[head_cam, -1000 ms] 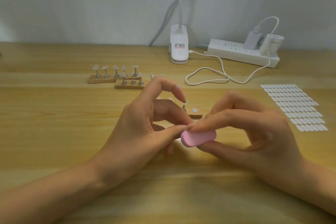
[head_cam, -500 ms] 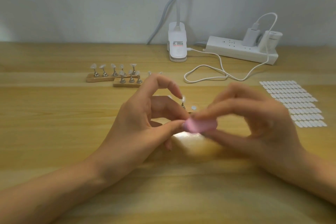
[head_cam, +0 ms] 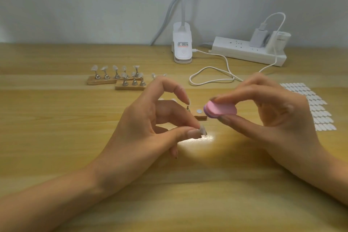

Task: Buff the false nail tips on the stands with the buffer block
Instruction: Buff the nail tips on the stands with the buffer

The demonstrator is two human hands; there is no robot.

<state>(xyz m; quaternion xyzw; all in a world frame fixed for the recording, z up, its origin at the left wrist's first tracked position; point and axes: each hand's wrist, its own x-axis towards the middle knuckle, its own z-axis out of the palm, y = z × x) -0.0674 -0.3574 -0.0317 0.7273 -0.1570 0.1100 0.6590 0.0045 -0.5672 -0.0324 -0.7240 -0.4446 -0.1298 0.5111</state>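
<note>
The right hand pinches the pink buffer block, fingers above and thumb beneath. The left hand pinches a false nail tip at its thumb's end, clear of the block, at the block's 7 o'clock.

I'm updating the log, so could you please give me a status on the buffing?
Right hand grips buffer block, clear of the near stand. Left hand curled beside that stand; pinch unclear. Nothing blocking.
</note>
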